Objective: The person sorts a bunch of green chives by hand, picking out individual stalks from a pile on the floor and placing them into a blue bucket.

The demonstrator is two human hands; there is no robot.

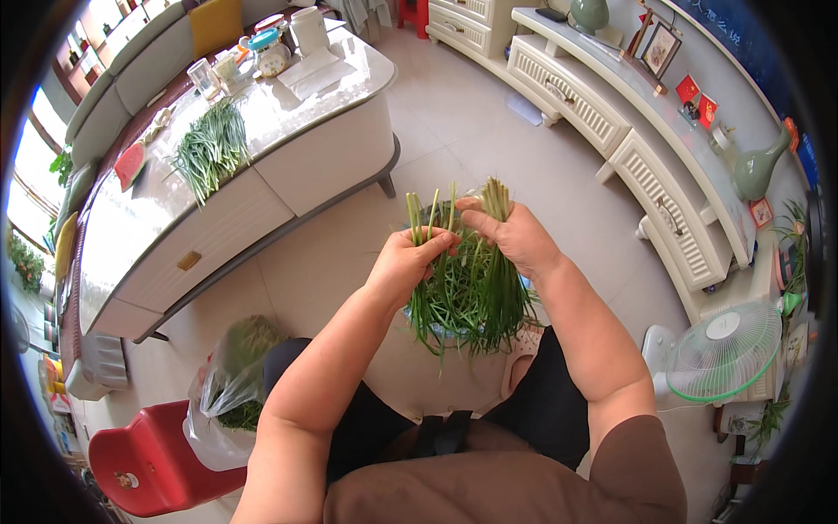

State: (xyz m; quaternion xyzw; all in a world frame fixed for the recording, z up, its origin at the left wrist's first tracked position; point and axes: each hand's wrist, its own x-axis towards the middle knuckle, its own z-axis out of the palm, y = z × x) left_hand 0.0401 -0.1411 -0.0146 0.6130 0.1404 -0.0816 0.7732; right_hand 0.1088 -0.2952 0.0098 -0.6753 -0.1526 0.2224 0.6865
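Note:
Several green stalks (422,288), apparently Chinese chives, hang from my left hand (416,255), their pale ends pointing up past the thumb. My right hand (517,239) grips a thicker bunch of the same greens (504,295), pale stem ends on top and leaves drooping. Both hands are above a container (448,333) on the floor between my legs, filled with loose green leaves and trimmings (468,262). Its rim is mostly hidden by the greens. The fingertips of my right hand are close to the stalks in my left.
On the coffee table (340,124) to the left lie a pile of greens (213,147), a watermelon piece (131,165), a glass (204,78) and jars (267,52). A plastic bag of greens (239,386) rests by a red chair (150,458). A fan (723,350) stands right, near a cabinet (569,98).

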